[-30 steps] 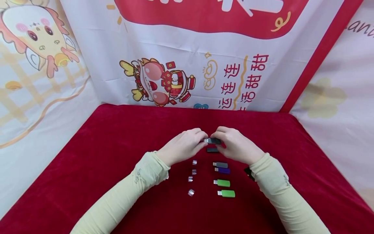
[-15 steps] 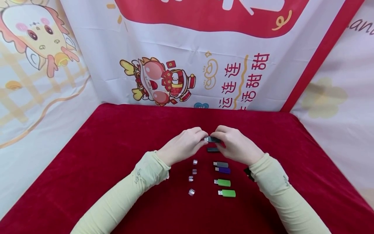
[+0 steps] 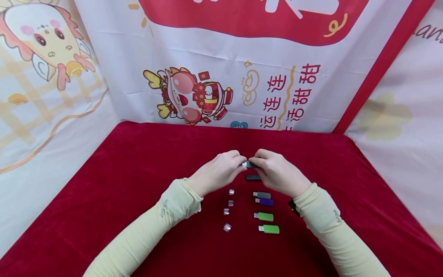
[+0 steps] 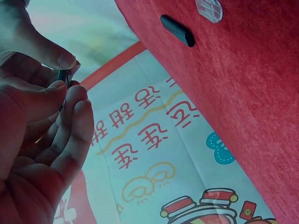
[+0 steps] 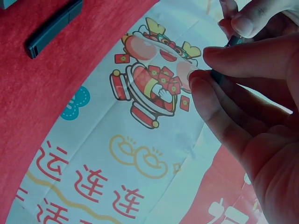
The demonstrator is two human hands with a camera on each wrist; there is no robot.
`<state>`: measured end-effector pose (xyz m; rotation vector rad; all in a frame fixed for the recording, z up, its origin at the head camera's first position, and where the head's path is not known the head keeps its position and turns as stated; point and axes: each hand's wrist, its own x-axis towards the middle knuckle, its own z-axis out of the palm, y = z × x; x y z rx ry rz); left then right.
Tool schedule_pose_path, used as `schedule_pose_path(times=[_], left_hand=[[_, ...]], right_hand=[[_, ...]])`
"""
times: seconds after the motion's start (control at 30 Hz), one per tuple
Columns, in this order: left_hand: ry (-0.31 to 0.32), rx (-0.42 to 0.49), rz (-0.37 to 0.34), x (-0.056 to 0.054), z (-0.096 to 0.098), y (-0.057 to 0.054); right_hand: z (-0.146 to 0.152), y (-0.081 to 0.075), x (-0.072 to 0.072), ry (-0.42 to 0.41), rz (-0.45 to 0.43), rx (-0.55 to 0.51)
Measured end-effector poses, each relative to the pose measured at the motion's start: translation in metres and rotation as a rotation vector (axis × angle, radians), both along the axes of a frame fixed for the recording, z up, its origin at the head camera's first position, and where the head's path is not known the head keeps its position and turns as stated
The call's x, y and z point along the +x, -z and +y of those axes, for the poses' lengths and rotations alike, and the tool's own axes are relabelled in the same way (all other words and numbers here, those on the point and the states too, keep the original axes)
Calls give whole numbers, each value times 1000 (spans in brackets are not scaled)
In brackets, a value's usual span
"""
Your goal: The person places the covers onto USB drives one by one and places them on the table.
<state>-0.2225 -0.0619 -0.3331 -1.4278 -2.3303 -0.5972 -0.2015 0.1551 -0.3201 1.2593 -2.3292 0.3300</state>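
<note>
My left hand point(image 3: 217, 172) and right hand point(image 3: 283, 172) meet fingertip to fingertip above the far part of the cloth. Between them they pinch a dark USB flash drive point(image 3: 251, 165). Its pale plug end lies at the left fingertips; the right fingers hold the dark body. Both wrist views show the drive mostly hidden by the fingers. Just below the hands lies a black USB drive with its plug covered point(image 3: 253, 177), also seen in the right wrist view as a black stick point(image 5: 53, 29).
Nearer me lie a grey USB drive point(image 3: 263, 195), a purple one point(image 3: 265, 201) and two green ones point(image 3: 265, 216), plugs to the left. Several small clear caps point(image 3: 227, 227) form a column left of them. Everything rests on a red cloth point(image 3: 155, 165); a printed curtain point(image 3: 207, 50) hangs behind.
The hands and the held drive stay nearly in place. The drive has risen slightly in view and tilts a little more, with more of its body covered by the right fingers.
</note>
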Motion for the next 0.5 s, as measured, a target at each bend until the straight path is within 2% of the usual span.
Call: schedule_pose_path(times=[0.33, 0.5], left_hand=[[-5, -18, 10, 0, 2, 1], [-2, -24, -38, -1, 2, 1]], right_hand=[[-2, 2, 0, 8, 6, 14], [-1, 3, -1, 7, -30, 16]])
